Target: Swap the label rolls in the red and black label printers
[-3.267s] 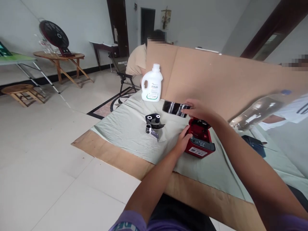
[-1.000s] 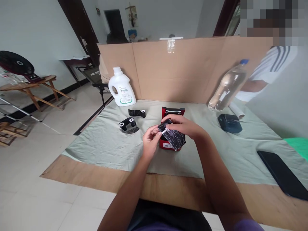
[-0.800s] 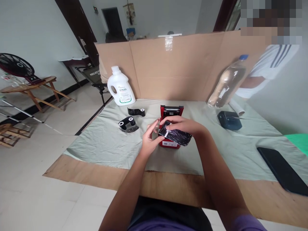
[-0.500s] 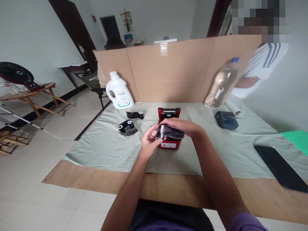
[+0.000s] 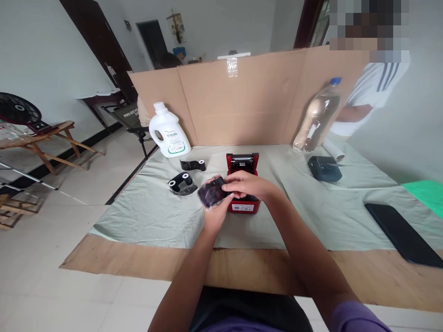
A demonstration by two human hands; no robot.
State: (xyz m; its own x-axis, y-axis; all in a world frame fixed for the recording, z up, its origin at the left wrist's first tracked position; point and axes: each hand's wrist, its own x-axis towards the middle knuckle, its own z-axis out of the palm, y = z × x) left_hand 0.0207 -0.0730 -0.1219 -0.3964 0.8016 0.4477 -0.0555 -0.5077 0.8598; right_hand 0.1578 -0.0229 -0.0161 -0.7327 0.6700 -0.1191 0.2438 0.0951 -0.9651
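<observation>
Between my hands is a shiny black ribbon roll (image 5: 212,192), partly blurred by motion. My left hand (image 5: 218,213) is closed around it from below, with part of the roll covering the palm. From the right, my right hand (image 5: 247,185) grips the roll's end with thumb and fingers. Just behind and below my hands stands a red label printer (image 5: 244,207) with its lid (image 5: 242,160) raised; my right hand hides much of its inside. To the left lie a black ribbon on two white cores (image 5: 180,182) and a smaller black ribbon strip with a white core (image 5: 193,165).
A white jug (image 5: 169,131) and a clear bottle with a blue cap (image 5: 316,117) stand before a cardboard screen (image 5: 242,106). On the right are a dark box-shaped object (image 5: 324,169), a white roll (image 5: 335,151) and a black phone (image 5: 403,234). A person stands behind the screen.
The ribbon roll has been turned and shifted left, its dark film now towards the left. My right hand has moved left onto its end. The view has tilted slightly.
</observation>
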